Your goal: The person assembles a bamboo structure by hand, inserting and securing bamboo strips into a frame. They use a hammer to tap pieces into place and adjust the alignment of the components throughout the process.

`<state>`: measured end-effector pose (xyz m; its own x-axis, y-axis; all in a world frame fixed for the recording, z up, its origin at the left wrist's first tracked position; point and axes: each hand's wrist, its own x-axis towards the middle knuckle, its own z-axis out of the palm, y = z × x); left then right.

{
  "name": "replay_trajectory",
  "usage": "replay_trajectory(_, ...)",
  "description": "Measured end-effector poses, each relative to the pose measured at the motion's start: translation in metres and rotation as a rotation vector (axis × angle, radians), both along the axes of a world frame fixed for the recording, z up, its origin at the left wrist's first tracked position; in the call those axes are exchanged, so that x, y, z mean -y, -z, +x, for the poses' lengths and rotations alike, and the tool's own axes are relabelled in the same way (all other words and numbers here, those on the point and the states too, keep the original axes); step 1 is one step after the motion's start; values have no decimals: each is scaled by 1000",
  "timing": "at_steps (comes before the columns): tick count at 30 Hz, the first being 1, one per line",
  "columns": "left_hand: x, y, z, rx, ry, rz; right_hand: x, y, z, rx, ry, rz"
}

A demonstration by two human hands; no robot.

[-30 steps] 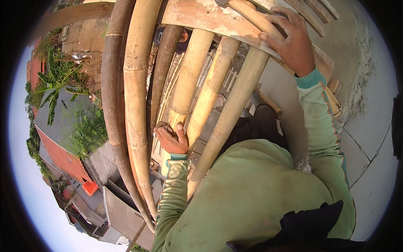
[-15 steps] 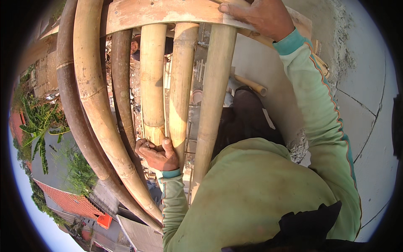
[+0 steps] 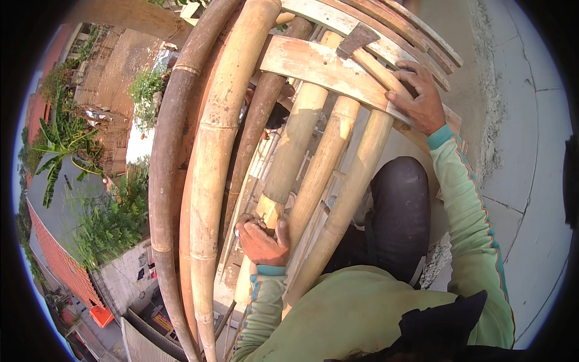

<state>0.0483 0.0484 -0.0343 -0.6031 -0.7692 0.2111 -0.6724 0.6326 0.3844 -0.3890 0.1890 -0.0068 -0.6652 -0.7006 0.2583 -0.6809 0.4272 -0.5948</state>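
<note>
My right hand (image 3: 422, 99) grips the wooden handle of a hatchet (image 3: 358, 41), whose dark metal head rests over a pale wooden plank (image 3: 319, 63). The plank crosses several bamboo poles. Lower down, my left hand (image 3: 266, 242) lies against a bamboo pole (image 3: 297, 142) just below a freshly cut, lighter patch. Its fingers are curled and its thumb stands up; a tiny dark thing shows at the fingertips, too small to name. To the right run a thinner bamboo pole (image 3: 322, 166) and another bamboo pole (image 3: 356, 184) near my knee.
Long pale bamboo (image 3: 211, 157) and dark brown bamboo (image 3: 166, 157) run along the left. Through the gaps, part of a person (image 3: 277, 114) shows far below, under the poles. A drop with trees and a red tiled roof (image 3: 63, 256) lies left; grey concrete (image 3: 518, 157) lies right.
The view has turned, so the poles now slant to the right. The hatchet has come into sight in my right hand. My left hand stays at the same cut patch.
</note>
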Motion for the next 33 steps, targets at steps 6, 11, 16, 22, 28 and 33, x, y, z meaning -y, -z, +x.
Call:
replay_trajectory(6,-5,0,6,-36,-46,55,3,-6,3,56,-5,-4)
replay_trajectory(11,-8,-12,-1,15,-67,90,-5,-5,1,59,0,-39)
replay_trajectory(16,-9,-3,1,23,-96,52,-8,-13,-1,23,11,-46)
replay_trajectory(22,-8,-3,-2,-92,-70,55,-1,-3,0,-5,-24,-124)
replay_trajectory(28,7,-15,-26,65,-64,38,-3,-5,3,2,-5,-154)
replay_trajectory(33,4,1,-26,186,-209,151,1,-8,-1,2,-50,-87)
